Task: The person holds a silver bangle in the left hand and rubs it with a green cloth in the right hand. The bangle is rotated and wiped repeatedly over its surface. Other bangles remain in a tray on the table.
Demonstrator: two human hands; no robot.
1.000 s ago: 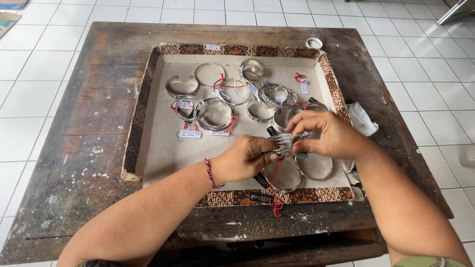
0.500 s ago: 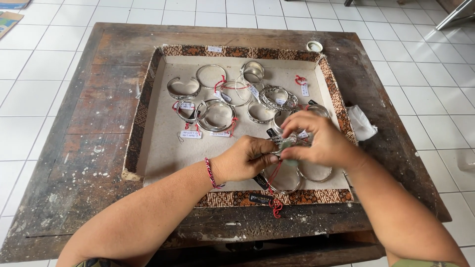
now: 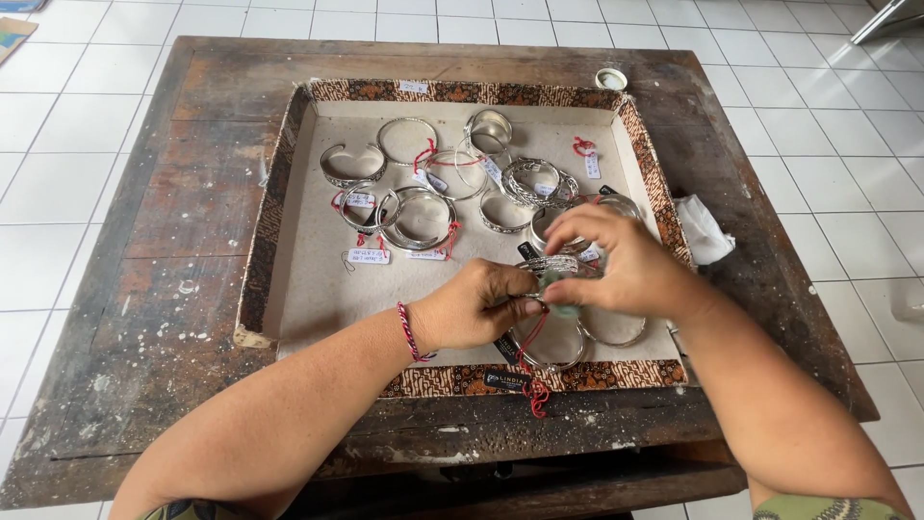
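Left grip: your left hand (image 3: 472, 310) is closed, fingertips pinching the near edge of a silver bangle (image 3: 551, 265).
Right grip: your right hand (image 3: 621, 265) is curled over the same bangle from the far side, closed on it with a small greenish cloth (image 3: 560, 285).
Key relation: the bangle sits between both grips, touching each; its band runs left to right. Neither hand is nearer.
Location: held just above the near right corner of the patterned tray (image 3: 289, 173) on the wooden worktop (image 3: 183, 193).
Appearance: silver, textured band, partly hidden by fingers.
Beneath the grips: a red-stringed tag (image 3: 532, 385) hangs toward you; other bangles (image 3: 416, 217) lie beyond, well apart.
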